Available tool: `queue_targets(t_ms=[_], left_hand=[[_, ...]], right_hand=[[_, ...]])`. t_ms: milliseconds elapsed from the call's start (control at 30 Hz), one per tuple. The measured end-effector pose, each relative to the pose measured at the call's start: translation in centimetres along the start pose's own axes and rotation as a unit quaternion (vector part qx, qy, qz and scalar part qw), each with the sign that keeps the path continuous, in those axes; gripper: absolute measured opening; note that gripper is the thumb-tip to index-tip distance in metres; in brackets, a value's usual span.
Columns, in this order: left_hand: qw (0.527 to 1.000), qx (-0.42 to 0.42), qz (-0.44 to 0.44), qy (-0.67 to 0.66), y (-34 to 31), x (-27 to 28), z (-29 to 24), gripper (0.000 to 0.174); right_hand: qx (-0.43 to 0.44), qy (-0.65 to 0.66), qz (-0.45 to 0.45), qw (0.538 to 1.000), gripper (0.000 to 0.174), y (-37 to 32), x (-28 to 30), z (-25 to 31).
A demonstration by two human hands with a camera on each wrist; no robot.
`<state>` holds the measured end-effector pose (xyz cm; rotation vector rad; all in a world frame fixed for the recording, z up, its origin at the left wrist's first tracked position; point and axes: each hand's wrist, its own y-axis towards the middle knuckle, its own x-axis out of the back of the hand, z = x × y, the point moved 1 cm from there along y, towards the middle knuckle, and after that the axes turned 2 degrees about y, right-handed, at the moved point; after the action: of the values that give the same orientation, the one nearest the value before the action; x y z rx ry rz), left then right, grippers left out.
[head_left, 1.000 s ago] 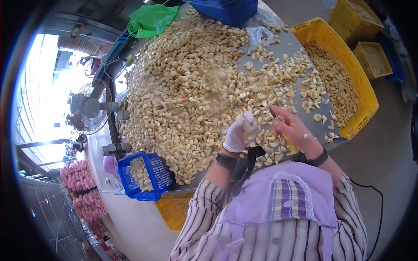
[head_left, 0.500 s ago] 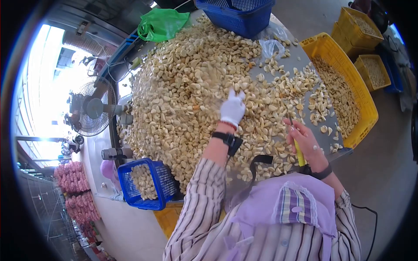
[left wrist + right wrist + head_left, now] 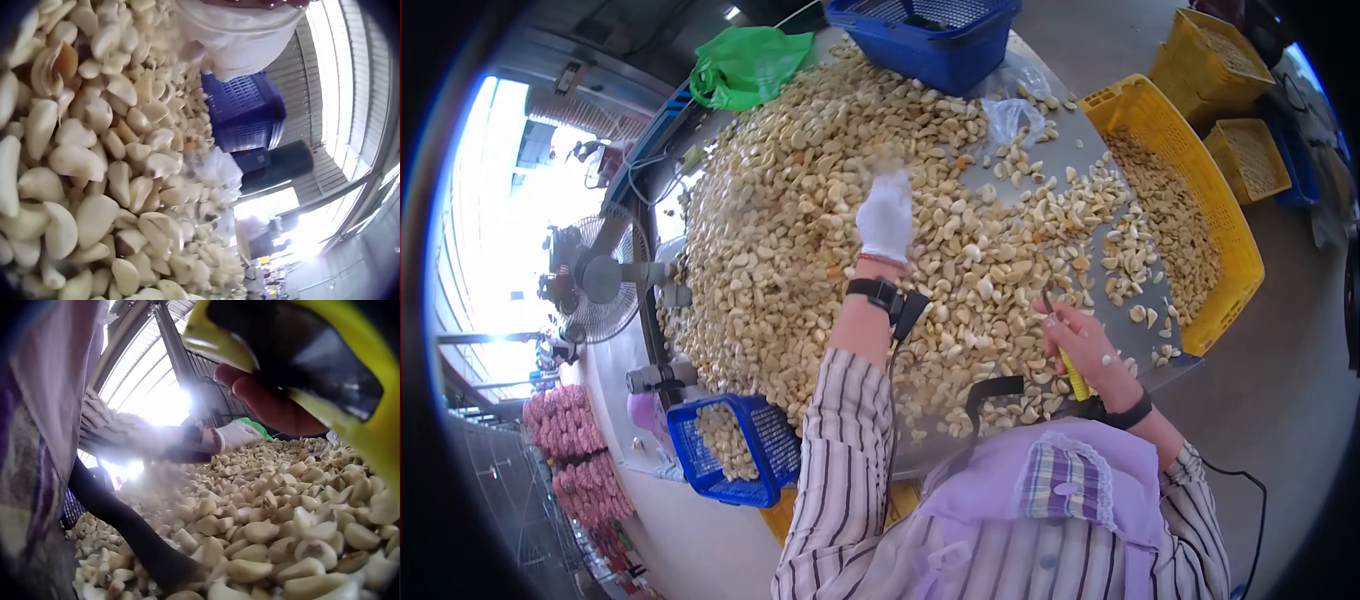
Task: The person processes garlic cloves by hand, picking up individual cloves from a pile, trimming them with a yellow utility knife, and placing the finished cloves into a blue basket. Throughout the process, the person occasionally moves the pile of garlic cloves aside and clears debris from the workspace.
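Observation:
A broad pile of peeled garlic cloves covers much of the grey table. My left hand, in a white glove, reaches over the middle of the pile with its fingertips blurred at the cloves. In the left wrist view the glove shows at the top, close over the garlic, and what its fingers hold is hidden. My right hand, bare, grips a small knife by its yellow handle, blade pointing up and away, above the near right part of the pile. The yellow handle looms large in the right wrist view.
A yellow crate of cloves stands off the table's right side. One blue basket with cloves sits at the near left, another blue basket at the far edge. Also there: a green bag, clear plastic, and a fan on the left.
My left hand has gone from beside the right hand out over the pile, forward and to the left. My right hand, still gripping the knife, has drawn slightly nearer my body.

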<state>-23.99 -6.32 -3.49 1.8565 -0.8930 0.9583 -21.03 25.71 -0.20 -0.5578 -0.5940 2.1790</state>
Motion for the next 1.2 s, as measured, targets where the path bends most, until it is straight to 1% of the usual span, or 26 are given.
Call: queue_targets(t_ms=[33, 67, 100, 167, 233, 300, 433, 500, 567, 633, 667, 700, 733, 767, 833, 867, 900, 933, 967, 1000, 1033, 1067, 1100, 1133, 1167, 1200], left_hand=[[0.998, 0.036, 0.04, 0.03, 0.9, -0.7, -0.3, 0.018], [0.984, 0.049, 0.126, 0.119, 1.7, -2.1, 0.2, 0.023], [0.984, 0.043, 0.129, 0.115, 2.1, -2.8, 0.4, 0.023], [0.95, 0.047, 0.248, 0.185, 2.4, -3.5, 0.8, 0.026], [0.941, 0.034, 0.271, 0.201, 2.4, -3.2, 0.9, 0.025], [0.924, 0.03, 0.323, 0.202, 2.3, -1.6, 0.4, 0.023], [0.93, 0.067, 0.336, 0.13, 1.3, 0.0, 1.2, 0.03], [0.93, 0.085, 0.337, 0.115, 0.6, -0.1, 3.0, 0.033], [0.913, 0.087, 0.388, 0.087, -0.5, 0.4, 3.7, 0.035], [0.92, 0.091, 0.368, 0.096, -1.2, 0.4, 3.8, 0.034], [0.937, 0.091, 0.334, 0.046, -1.8, 0.6, 3.8, 0.033], [0.95, 0.09, 0.299, -0.005, -2.4, 0.7, 3.8, 0.031], [0.946, 0.126, 0.296, -0.034, -2.7, 1.3, 3.4, 0.03], [0.946, 0.126, 0.296, -0.033, -3.0, 2.0, 2.5, 0.03], [0.927, 0.149, 0.344, -0.009, -3.6, 3.3, 1.2, 0.031], [0.924, 0.127, 0.36, 0.009, -4.2, 3.1, 1.8, 0.031], [0.924, 0.131, 0.358, 0.012, -4.8, 3.4, 1.8, 0.031], [0.924, 0.149, 0.352, -0.021, -5.5, 3.7, 1.5, 0.03], [0.922, 0.165, 0.345, -0.055, -6.2, 3.9, 1.3, 0.03], [0.933, 0.138, 0.316, -0.106, -7.3, 3.2, 2.2, 0.023], [0.933, 0.139, 0.316, -0.105, -8.0, 3.5, 1.8, 0.023], [0.878, 0.243, 0.299, -0.285, -9.0, 3.9, 1.1, 0.02], [0.781, 0.337, 0.268, -0.452, -10.1, 4.2, 0.0, 0.017], [0.753, 0.335, 0.226, -0.519, -10.9, 4.9, -2.2, 0.012], [0.723, 0.321, 0.227, -0.567, -11.7, 5.0, -3.2, 0.016], [0.71, 0.316, 0.203, -0.596, -12.6, 4.7, -4.4, 0.015]], right_hand=[[0.001, 0.003, -0.008, 1.0, 0.036, 0.1, 0.3, -0.1], [0.004, 0.001, -0.005, 1.0, 0.037, 0.4, 0.5, -0.6], [0.007, -0.001, -0.001, 1.0, 0.037, 0.6, 0.8, -0.7], [-0.013, 0.005, 0.003, 1.0, 0.038, 0.8, 1.4, -0.6], [-0.026, -0.002, -0.021, 0.999, 0.037, 1.0, 1.8, -0.7], [-0.025, 0.008, -0.017, 1.0, 0.037, 1.5, 2.0, -0.6], [-0.012, 0.033, -0.029, 0.999, 0.037, 2.0, 1.6, -0.8], [-0.005, 0.017, -0.016, 1.0, 0.037, 1.6, 1.4, 0.0], [-0.003, 0.001, 0.0, 1.0, 0.037, 1.2, 1.3, -0.2], [-0.011, -0.015, -0.014, 1.0, 0.036, 1.5, 1.3, -0.4], [-0.011, -0.014, -0.013, 1.0, 0.036, 1.5, 1.4, -0.6], [0.0, -0.003, -0.006, 1.0, 0.043, 1.5, 1.5, -0.7], [0.011, 0.008, 0.0, 1.0, 0.052, 1.4, 1.6, -0.8], [0.011, 0.01, 0.001, 1.0, 0.052, 1.4, 1.6, -0.9], [0.017, 0.03, 0.005, 0.999, 0.052, 1.2, 1.6, -0.8], [0.017, 0.029, 0.009, 0.999, 0.052, 1.1, 1.5, -0.5], [0.006, 0.02, 0.016, 1.0, 0.043, 0.8, 1.3, 0.2], [-0.004, 0.011, 0.023, 1.0, 0.036, 0.7, 1.1, 0.5], [-0.003, 0.012, 0.028, 1.0, 0.036, 0.9, 1.0, 0.3], [0.004, 0.012, 0.033, 0.999, 0.037, 1.0, 1.0, -0.2], [0.01, 0.012, 0.037, 0.999, 0.038, 1.0, 1.1, -0.5], [0.009, 0.013, 0.038, 0.999, 0.038, 0.9, 1.0, -0.5], [0.008, 0.022, 0.038, 0.999, 0.039, 0.8, 0.7, -0.3], [0.007, 0.03, 0.037, 0.999, 0.041, 0.6, 0.5, -0.3], [0.003, 0.03, 0.036, 0.999, 0.041, 0.5, 0.2, -0.5], [0.034, 0.026, 0.054, 0.998, 0.044, 0.5, 0.0, -0.6]])
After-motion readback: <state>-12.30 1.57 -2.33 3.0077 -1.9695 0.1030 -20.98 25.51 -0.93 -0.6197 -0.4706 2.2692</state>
